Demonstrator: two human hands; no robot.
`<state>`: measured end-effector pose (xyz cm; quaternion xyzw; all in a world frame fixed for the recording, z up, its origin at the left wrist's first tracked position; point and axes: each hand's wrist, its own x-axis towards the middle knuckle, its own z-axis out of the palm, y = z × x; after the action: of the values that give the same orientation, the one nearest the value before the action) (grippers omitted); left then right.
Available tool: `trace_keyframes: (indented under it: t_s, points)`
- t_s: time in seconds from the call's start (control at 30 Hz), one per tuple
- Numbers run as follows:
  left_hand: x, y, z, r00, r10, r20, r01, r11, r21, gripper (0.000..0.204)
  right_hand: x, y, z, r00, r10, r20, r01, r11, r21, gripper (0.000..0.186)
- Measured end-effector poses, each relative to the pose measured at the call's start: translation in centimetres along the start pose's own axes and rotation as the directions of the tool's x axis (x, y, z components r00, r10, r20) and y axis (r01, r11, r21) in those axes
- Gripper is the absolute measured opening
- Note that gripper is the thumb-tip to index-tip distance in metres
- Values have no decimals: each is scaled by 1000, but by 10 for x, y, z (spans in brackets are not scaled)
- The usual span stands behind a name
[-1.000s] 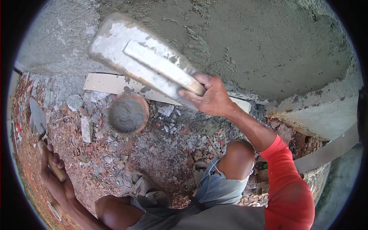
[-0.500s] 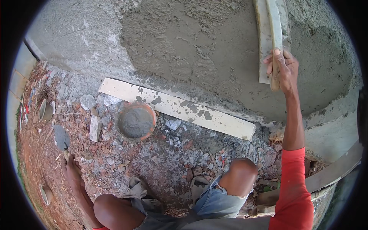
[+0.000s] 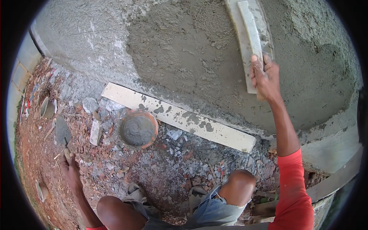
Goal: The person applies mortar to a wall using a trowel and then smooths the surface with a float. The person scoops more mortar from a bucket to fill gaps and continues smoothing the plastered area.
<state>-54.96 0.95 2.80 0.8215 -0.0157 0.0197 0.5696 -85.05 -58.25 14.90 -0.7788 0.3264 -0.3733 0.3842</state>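
Observation:
My right hand [image 3: 266,76] grips the wooden handle of a long pale float [image 3: 243,27], held nearly upright against grey wet render [image 3: 191,50] on the wall. At lower left, my left hand [image 3: 70,170] is closed round the handle of a pointed trowel [image 3: 62,129], its blade raised over the rubble. Right of the trowel, an orange-rimmed bucket [image 3: 149,143] holds grey mortar. Just behind the bucket, a long pale board [image 3: 226,140] spattered with mortar lies along the foot of the wall.
Rubble and stones [image 3: 172,172] cover the ground round my feet. Two bowl-like objects [image 3: 41,191] lie at far left. A concrete ledge [image 3: 326,149] and a curved grey strip [image 3: 337,180] are on the right, near my arm. A tiled panel [image 3: 21,74] stands at far left.
The float swung from slanting over the board up onto the render, then slid left and a little down in the picture. My left hand and trowel have shifted rightward from the far left.

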Motion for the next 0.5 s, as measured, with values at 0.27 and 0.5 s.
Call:
trace_keyframes:
  t_s: [0.27, 0.5]
  points:
    - [28, -39, 6, 999, -31, 40, 33, 997, -63, 8, -15, 33, -20, 979, -144, 143, 191, 895, -404, 46]
    - [40, -15, 41, 1000, 18, 15, -15, 991, -135, 14, 25, -57, 63, 979, -129, 155, 177, 919, -353, 45]
